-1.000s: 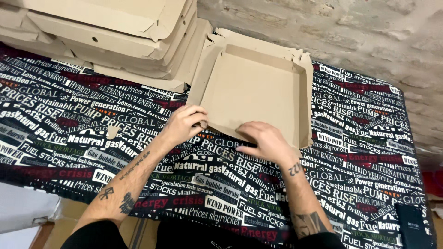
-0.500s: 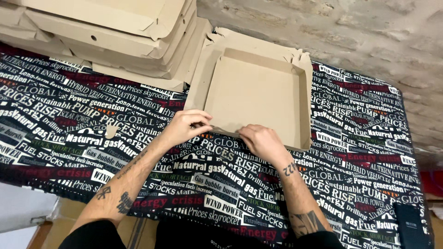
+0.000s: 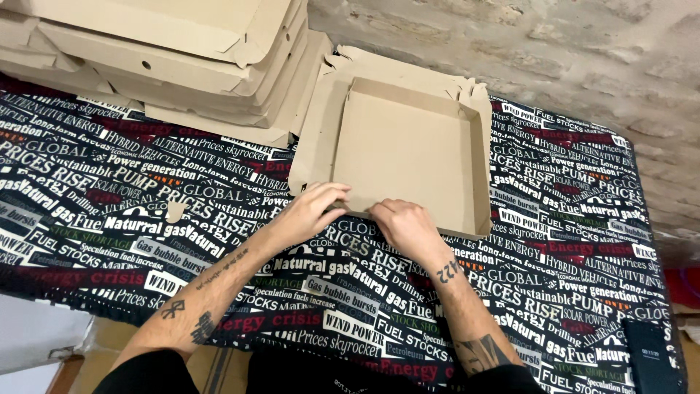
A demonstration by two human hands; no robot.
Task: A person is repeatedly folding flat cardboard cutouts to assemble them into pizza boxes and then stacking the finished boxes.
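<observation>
- left hand [image 3: 310,213] and right hand [image 3: 405,225], fingers curled, both pinching the near wall of the open cardboard pizza box [image 3: 408,157]
- box sits on the text-printed surface [image 3: 109,211]
- stack of folded boxes [image 3: 160,51] far left, touching it

even soft light, faint shadows, no glare; sharp centre, edges perhaps slightly warped.
</observation>
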